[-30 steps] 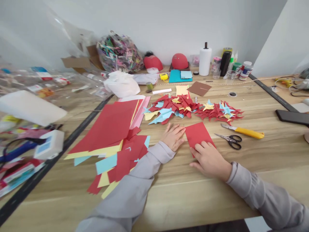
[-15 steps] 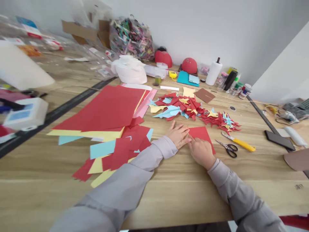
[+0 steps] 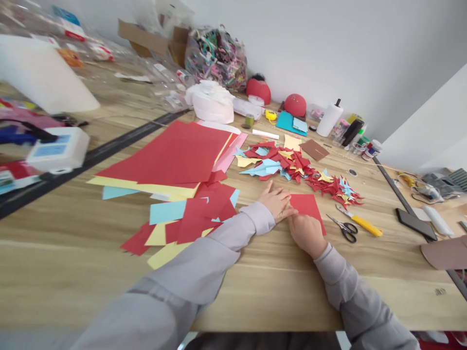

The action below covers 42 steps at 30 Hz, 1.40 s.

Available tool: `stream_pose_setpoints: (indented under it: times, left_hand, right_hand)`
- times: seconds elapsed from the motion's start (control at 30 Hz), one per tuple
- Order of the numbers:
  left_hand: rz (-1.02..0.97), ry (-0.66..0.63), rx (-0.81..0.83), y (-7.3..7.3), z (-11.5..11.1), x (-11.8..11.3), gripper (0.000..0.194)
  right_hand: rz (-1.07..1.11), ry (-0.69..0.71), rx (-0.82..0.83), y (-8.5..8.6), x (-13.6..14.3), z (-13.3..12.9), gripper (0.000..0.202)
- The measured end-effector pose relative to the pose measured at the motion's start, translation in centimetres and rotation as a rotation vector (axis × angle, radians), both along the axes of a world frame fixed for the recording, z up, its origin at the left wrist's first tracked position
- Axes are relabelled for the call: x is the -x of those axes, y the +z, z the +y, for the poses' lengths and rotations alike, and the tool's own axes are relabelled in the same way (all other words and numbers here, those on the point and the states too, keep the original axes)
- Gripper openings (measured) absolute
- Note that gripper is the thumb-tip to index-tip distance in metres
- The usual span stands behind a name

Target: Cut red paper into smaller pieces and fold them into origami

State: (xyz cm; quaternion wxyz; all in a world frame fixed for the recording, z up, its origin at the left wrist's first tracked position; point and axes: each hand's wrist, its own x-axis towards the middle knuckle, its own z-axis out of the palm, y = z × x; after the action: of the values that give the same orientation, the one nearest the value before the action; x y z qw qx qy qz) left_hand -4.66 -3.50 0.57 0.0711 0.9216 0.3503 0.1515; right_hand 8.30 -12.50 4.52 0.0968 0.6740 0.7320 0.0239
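Observation:
A red sheet of paper [image 3: 309, 205] lies flat on the table in front of me. My left hand [image 3: 275, 203] rests at its left edge, palm down, fingers apart. Against that same edge, my right hand [image 3: 307, 234] is closed, its curled fingers pressed on the paper close to my left thumb; the fingertips are hidden. To the right lie black-handled scissors [image 3: 348, 230] and a yellow-handled cutter [image 3: 365, 225]. Beyond my hands spreads a pile of folded red, blue and yellow paper pieces [image 3: 292, 165].
Large red sheets [image 3: 168, 155] lie stacked at the left, with loose paper scraps [image 3: 193, 214] in front. A black phone [image 3: 415, 223] is at the right. Along the wall stand a bag of colourful bits [image 3: 217, 58], red domes [image 3: 295, 105] and a white bottle [image 3: 329, 119].
The view has shifted and tilted slightly. My left hand stays at the paper's left edge, while the right hand's fingers are more curled and a little lower along it.

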Motion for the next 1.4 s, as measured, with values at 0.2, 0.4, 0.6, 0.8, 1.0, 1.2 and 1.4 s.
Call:
stream_pose_setpoints:
  times: [0.2, 0.4, 0.6, 0.8, 1.0, 1.2, 1.4]
  left_hand:
    - [-0.025, 0.008, -0.002, -0.1, 0.1, 0.0, 0.058]
    - [-0.038, 0.020, 0.029, -0.3, 0.1, 0.0, 0.060]
    - [-0.005, 0.008, -0.036, -1.0, -0.1, -0.3, 0.068]
    - [-0.005, 0.004, -0.131, -2.5, 0.1, -0.6, 0.072]
    - [-0.010, 0.012, -0.242, -2.2, -2.6, -1.4, 0.074]
    - [0.037, -0.036, -0.297, -2.5, -7.8, -3.2, 0.048]
    - [0.023, -0.015, -0.237, -3.7, -8.4, -4.2, 0.054]
  right_hand:
    - [0.011, -0.015, 0.043, 0.4, 0.3, -3.5, 0.043]
    - [0.034, -0.035, 0.094, 0.4, 0.3, -6.5, 0.044]
    - [0.125, 0.024, 0.058, 0.4, -1.4, -7.8, 0.039]
    - [0.239, 0.139, -0.238, 0.4, -3.4, -4.8, 0.034]
    - [0.064, 0.166, -0.117, -0.5, -3.5, -1.8, 0.033]
    - [-0.009, 0.218, -0.075, -0.2, -3.9, -1.3, 0.040]
    - [-0.126, 0.201, -0.071, 0.1, -3.0, -0.3, 0.042]
